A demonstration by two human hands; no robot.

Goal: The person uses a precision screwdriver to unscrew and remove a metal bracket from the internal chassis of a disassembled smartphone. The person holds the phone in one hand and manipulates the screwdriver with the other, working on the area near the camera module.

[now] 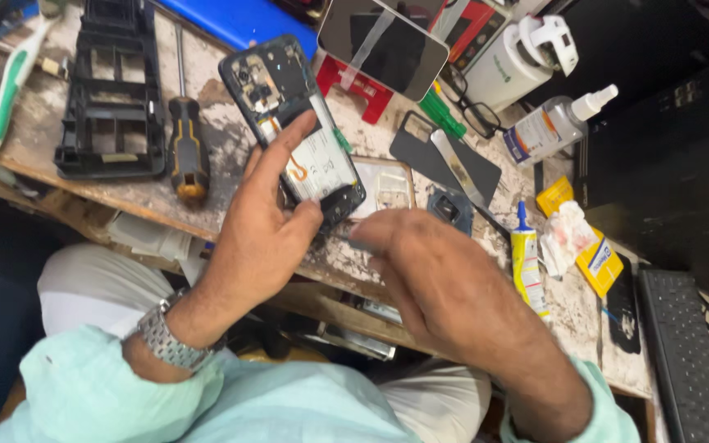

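An opened phone [289, 98] with its back cover off lies tilted over the worn wooden bench [43, 139], its battery and camera parts exposed. My left hand [268, 221] grips it from below, thumb across the white battery label. Coming in from the right, my right hand [428, 271] is blurred, its fingertips close to the phone's lower end; whether it holds anything is unclear. A clear back cover [391, 184] lies flat right behind the phone.
A black plastic frame [112, 90] and an orange-handled screwdriver [188, 139] lie at left. A detached screen [383, 45] leans at the back. A glue tube [526, 262], spray bottle [555, 127], eyeglasses [469, 107] and a keyboard [686, 353] are at right.
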